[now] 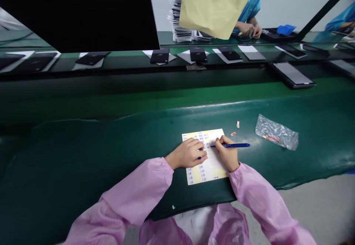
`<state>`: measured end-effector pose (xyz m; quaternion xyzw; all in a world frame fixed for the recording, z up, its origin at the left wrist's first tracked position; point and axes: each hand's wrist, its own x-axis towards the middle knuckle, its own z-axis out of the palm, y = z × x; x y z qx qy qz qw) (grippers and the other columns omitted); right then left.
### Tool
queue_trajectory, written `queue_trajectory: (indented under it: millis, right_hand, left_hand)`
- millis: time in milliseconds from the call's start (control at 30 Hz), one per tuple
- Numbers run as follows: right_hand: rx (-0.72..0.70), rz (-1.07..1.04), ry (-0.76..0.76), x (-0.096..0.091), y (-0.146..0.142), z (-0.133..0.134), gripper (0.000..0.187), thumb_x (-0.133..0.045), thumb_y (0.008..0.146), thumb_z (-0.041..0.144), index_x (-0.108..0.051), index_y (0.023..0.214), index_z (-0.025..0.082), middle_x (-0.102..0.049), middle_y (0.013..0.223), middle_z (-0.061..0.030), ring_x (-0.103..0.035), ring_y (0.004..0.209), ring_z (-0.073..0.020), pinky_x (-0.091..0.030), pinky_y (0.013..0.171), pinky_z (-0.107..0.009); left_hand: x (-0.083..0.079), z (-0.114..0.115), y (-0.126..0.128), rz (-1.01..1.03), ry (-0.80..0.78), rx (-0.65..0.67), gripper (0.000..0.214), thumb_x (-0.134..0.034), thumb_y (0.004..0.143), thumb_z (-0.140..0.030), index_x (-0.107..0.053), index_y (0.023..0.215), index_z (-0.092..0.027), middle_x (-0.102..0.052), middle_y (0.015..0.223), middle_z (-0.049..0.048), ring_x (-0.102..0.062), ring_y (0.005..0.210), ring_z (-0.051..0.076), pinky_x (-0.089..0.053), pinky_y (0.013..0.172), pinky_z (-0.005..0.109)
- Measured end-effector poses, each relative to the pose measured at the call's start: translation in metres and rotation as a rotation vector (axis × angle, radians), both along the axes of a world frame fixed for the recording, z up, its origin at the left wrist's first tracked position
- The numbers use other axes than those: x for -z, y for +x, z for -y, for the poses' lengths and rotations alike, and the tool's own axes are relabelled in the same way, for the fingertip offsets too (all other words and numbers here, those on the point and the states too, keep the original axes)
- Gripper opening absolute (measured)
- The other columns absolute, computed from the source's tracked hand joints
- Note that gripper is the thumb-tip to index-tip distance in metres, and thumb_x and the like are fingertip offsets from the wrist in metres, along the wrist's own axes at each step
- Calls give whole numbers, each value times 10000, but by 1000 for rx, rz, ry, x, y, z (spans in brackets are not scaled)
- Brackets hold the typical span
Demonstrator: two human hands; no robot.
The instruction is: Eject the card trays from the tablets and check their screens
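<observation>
A yellow-and-white sheet of paper (216, 165) with rows of blue handwriting lies on the green work surface. My left hand (191, 153) rests on its left half, fingers bent, with a small blue pen cap (199, 158) showing between them. On the right side of the sheet, my right hand (227, 154) is closed around a blue pen (238, 145). Its tip points left onto the paper, close to my left fingers. Just beyond my right hand lie a small orange-and-white piece (233, 134) and a small white-and-yellow piece (237, 124).
A clear plastic bag (277, 131) with small orange pieces inside lies to the right. Across the back, flat black devices (197, 54) sit on white pieces along a ledge. A dark panel (83, 12) and yellow sheet (210, 12) hang above. A co-worker's hands (249, 28) are beyond.
</observation>
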<state>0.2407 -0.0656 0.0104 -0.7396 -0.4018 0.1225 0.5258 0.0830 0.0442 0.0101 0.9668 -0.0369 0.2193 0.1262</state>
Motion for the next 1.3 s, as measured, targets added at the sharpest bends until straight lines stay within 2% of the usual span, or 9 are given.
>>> queue_trajectory:
  millis: [400,800,1033,1300]
  right_hand:
    - [-42,-11,-14,-2,-2,-1,377,-538,779,301,-295,500,224,-334,436,72,-314,441,-79,-295,486,-253]
    - [-28,-18,-15,0,0,-1,356,-540,743,283,-290,496,229,-328,431,72,-311,442,-86,-284,476,-254]
    - [35,-14,6,1,1,0,361,-523,776,287,-309,492,225,-349,437,69,-334,449,-88,-301,492,-256]
    - [6,-12,-11,1,0,-1,366,-539,773,295,-314,494,223,-351,436,70,-330,446,-86,-301,488,-253]
  left_hand:
    - [-1,0,0,12,-5,-6,292,-446,964,-318,-674,846,-179,-630,808,44,-547,751,156,-404,710,309]
    - [0,0,0,5,3,-2,284,-452,962,-318,-667,840,-180,-624,803,45,-544,741,155,-398,702,308]
    - [1,0,0,2,3,-2,268,-459,958,-311,-660,840,-180,-620,813,44,-547,746,153,-400,707,308]
    - [-1,0,0,4,0,0,282,-446,964,-311,-663,841,-179,-626,813,46,-548,748,155,-402,706,310]
